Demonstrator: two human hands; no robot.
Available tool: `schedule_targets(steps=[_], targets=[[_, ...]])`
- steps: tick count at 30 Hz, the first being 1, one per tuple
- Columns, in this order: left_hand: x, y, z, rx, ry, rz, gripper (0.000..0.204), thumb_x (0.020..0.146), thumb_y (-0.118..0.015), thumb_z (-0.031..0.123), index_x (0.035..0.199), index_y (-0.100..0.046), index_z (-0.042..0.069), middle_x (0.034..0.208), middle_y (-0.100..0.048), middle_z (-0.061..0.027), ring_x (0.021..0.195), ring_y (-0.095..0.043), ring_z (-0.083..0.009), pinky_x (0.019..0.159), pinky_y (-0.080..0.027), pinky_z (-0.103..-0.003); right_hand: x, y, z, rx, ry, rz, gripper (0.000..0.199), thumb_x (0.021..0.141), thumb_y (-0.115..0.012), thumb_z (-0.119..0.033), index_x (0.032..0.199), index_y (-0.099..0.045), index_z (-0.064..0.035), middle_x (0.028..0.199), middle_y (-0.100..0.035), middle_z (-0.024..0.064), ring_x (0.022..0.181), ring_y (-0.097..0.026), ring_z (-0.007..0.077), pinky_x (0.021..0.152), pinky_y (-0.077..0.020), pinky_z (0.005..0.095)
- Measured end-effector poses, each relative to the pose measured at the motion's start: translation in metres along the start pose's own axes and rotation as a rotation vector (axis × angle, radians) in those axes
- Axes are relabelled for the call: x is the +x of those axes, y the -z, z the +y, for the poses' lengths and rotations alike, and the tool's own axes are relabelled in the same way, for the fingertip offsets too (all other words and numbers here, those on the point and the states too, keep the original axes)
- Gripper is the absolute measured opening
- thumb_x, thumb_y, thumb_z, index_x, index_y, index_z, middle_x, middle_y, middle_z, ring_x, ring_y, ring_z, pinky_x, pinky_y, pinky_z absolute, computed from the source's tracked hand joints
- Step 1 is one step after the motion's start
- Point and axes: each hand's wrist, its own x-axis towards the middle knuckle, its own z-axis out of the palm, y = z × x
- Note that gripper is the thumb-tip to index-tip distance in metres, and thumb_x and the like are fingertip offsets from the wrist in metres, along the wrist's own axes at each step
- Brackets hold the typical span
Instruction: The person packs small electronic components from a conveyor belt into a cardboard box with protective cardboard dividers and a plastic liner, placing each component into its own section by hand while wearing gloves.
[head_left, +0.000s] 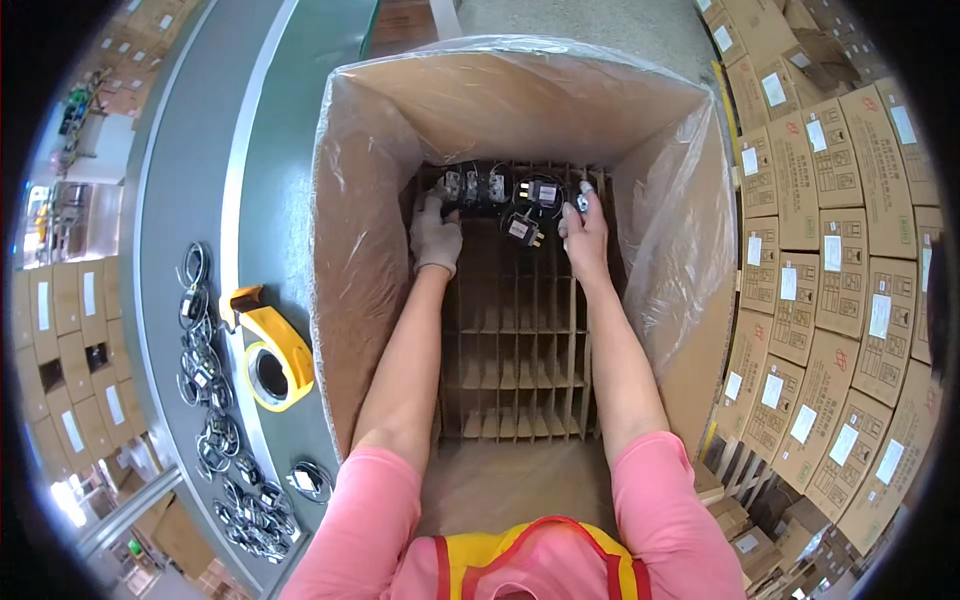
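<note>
Both my arms reach into a deep cardboard box (520,100) lined with clear plastic. Inside stands a grid of cardboard dividers (515,375). My left hand (437,238), in a pale glove, curls its fingers at the left end of a row of black power adapters (480,187) in the far slots; what it grips is hidden. My right hand (588,238), with pale covers on some fingers, pinches a small dark piece, seemingly a power adapter (584,202), at the far right corner. Between the hands, two black adapters with pronged plugs and coiled cords (522,228) lie on the dividers.
Along the left runs a green conveyor belt (275,160) with a metal rail. A yellow tape dispenser (275,350) and several coiled black adapters (205,370) lie there. Stacked brown cartons (800,290) with white labels line the right side. More cartons (75,350) stand far left.
</note>
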Motion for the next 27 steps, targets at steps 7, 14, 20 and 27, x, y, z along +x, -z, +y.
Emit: schedule_targets(steps=[7,14,20,27], targets=[[0.006,-0.013,0.018,0.105,-0.206,0.181,0.034,0.07,-0.062,0.005,0.103,-0.053,0.005,0.109,-0.053,-0.0157,0.098,-0.052,-0.0345,0.083,-0.043,-0.039,0.005,0.01,-0.002,0.28,-0.075,0.074,0.049,0.086,-0.054,-0.013,0.129,-0.035,-0.0044,0.067,-0.046,-0.0018,0.053,-0.041,0.0051,0.042,-0.0313,0.0196],[0.008,-0.007,0.013,-0.074,0.038,0.219,0.034,0.073,-0.06,0.007,0.106,-0.052,0.006,0.11,-0.053,-0.0171,0.097,-0.052,-0.0358,0.082,-0.043,-0.042,0.009,0.023,-0.019,0.36,-0.262,0.074,0.042,0.087,-0.055,-0.017,0.125,-0.042,-0.0076,0.066,-0.045,-0.0028,0.049,-0.038,0.0048,0.038,-0.0286,0.019],[-0.018,-0.019,0.007,0.294,-0.298,0.263,0.048,0.074,-0.057,0.008,0.119,-0.043,0.005,0.126,-0.042,-0.0181,0.114,-0.042,-0.0357,0.092,-0.037,-0.042,0.024,0.026,-0.024,-0.866,0.089,0.238,0.038,0.085,-0.051,-0.023,0.118,-0.049,-0.0031,0.092,-0.061,0.0192,0.08,-0.061,0.0323,0.07,-0.0474,0.0401],[-0.002,-0.017,0.01,0.303,-0.229,0.239,0.052,0.073,-0.058,0.012,0.123,-0.042,0.007,0.128,-0.039,-0.0169,0.117,-0.039,-0.0347,0.096,-0.035,-0.041,0.007,0.025,-0.059,-1.164,0.246,0.24,0.016,0.075,-0.051,-0.01,0.083,-0.064,-0.0056,0.078,-0.062,0.0173,0.084,-0.059,0.0368,0.071,-0.0458,0.0448]])
